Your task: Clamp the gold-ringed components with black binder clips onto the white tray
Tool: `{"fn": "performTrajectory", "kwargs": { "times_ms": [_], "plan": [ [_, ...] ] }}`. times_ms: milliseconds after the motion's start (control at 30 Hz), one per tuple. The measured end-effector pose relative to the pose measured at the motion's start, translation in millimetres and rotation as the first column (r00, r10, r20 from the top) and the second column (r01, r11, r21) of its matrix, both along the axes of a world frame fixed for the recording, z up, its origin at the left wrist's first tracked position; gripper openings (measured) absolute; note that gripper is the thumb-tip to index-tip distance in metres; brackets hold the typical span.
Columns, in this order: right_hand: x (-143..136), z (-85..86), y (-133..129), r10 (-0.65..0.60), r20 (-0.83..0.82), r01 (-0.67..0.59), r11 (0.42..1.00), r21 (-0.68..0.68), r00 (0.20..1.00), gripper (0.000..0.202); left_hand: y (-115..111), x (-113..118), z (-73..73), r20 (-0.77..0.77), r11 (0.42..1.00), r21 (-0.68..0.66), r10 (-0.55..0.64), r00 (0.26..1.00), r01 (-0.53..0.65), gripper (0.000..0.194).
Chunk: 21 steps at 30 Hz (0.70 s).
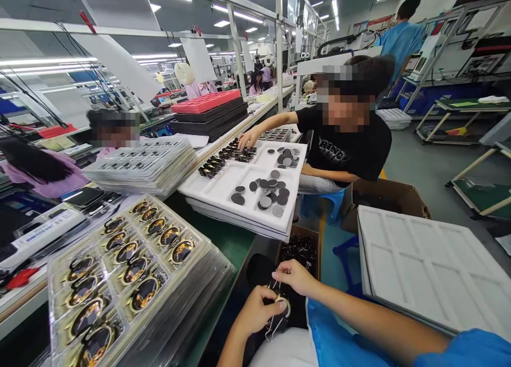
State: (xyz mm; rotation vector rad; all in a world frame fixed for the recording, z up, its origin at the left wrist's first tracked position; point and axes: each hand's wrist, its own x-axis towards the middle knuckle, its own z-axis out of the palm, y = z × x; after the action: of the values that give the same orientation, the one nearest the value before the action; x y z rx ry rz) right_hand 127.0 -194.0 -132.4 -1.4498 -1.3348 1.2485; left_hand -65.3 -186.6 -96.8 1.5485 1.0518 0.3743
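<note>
Low over my lap, my left hand (258, 309) is closed on a round gold-rimmed piece (288, 306), its thumb lying across the face. Black binder clips with wire handles are clamped on this piece. A wire handle (278, 275) at the top is pinched between the fingers of my right hand (297, 277). Another binder clip (281, 324) juts out below, its wire loop hanging toward my lap. My fingers hide part of the round piece. Just beyond my hands, a cardboard box (318, 244) holds many loose black binder clips (299, 249).
Stacked clear trays (191, 292) with gold-rimmed round pieces stand at left. Ahead, a white foam tray (215, 189) carries binder clips and grey and black discs (271, 189); a co-worker's hand (249, 138) reaches into it. White trays (431, 260) are at right, near a blue stool (325, 205).
</note>
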Motion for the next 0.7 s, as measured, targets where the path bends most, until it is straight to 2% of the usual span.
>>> {"fn": "performTrajectory", "kwargs": {
  "times_ms": [100, 167, 200, 267, 300, 333, 367, 400, 433, 467, 500, 567, 633, 700],
  "plan": [
    [14.7, -7.0, 1.6, -0.094, 0.033, 0.094, 0.996, -0.003, 0.995, 0.058, 1.3, -2.9, -4.1, -0.007, 1.000, -0.008, -0.017, 1.000, 0.017, 0.041],
    [33.8, -5.9, 6.7, -0.165, 0.180, 0.174, 0.984, -0.035, 0.970, 0.058, 2.9, -4.0, -4.5, -0.003, 1.000, 0.016, 0.012, 1.000, -0.012, 0.042],
    [44.9, -3.5, 9.7, -0.183, 0.298, 0.208, 0.977, -0.052, 0.937, 0.057, 4.1, -4.1, -3.8, 0.003, 0.999, 0.034, 0.026, 1.000, -0.026, 0.043],
    [64.1, 3.9, 14.2, -0.180, 0.544, 0.251, 0.966, -0.058, 0.820, 0.057, 6.6, -3.4, -1.4, 0.046, 0.993, 0.090, 0.066, 0.997, -0.070, 0.047],
    [69.3, 7.8, 14.9, -0.164, 0.619, 0.242, 0.969, -0.043, 0.768, 0.061, 7.7, -2.7, 0.0, 0.080, 0.988, 0.116, 0.091, 0.993, -0.100, 0.048],
    [70.1, 11.2, 14.2, -0.135, 0.639, 0.202, 0.979, -0.033, 0.757, 0.065, 8.5, -1.8, 1.2, 0.117, 0.981, 0.134, 0.125, 0.985, -0.140, 0.048],
    [66.0, 13.6, 12.2, -0.080, 0.594, 0.130, 0.991, -0.042, 0.800, 0.067, 8.9, -0.8, 2.0, 0.156, 0.971, 0.140, 0.170, 0.973, -0.192, 0.046],
    [57.2, 14.9, 9.1, 0.012, 0.482, 0.025, 0.997, -0.071, 0.876, 0.065, 8.9, 0.3, 2.4, 0.192, 0.960, 0.131, 0.219, 0.957, -0.246, 0.045],
    [44.4, 15.0, 5.3, 0.123, 0.309, -0.098, 0.990, -0.097, 0.943, 0.062, 8.4, 1.2, 2.4, 0.220, 0.951, 0.113, 0.259, 0.941, -0.288, 0.045],
    [29.2, 14.1, 1.3, 0.214, 0.109, -0.203, 0.974, -0.106, 0.971, 0.059, 7.5, 1.9, 2.0, 0.241, 0.940, 0.096, 0.297, 0.924, -0.327, 0.046],
    [13.1, 12.5, -2.4, 0.257, -0.078, -0.265, 0.958, -0.109, 0.963, 0.057, 6.4, 2.3, 1.3, 0.257, 0.926, 0.084, 0.336, 0.906, -0.367, 0.047],
    [-15.2, 9.3, -7.4, 0.208, -0.311, -0.255, 0.960, -0.116, 0.927, 0.056, 4.2, 1.9, -0.2, 0.275, 0.896, 0.082, 0.400, 0.874, -0.436, 0.050],
    [-32.1, 8.1, -8.9, 0.110, -0.387, -0.172, 0.977, -0.128, 0.915, 0.056, 2.4, 0.0, -1.5, 0.287, 0.872, 0.082, 0.443, 0.849, -0.482, 0.051],
    [-37.3, 9.4, -8.3, 0.073, -0.404, -0.135, 0.982, -0.129, 0.912, 0.057, 1.1, -2.3, -2.5, 0.298, 0.857, 0.064, 0.472, 0.830, -0.511, 0.051]
  ]
}}
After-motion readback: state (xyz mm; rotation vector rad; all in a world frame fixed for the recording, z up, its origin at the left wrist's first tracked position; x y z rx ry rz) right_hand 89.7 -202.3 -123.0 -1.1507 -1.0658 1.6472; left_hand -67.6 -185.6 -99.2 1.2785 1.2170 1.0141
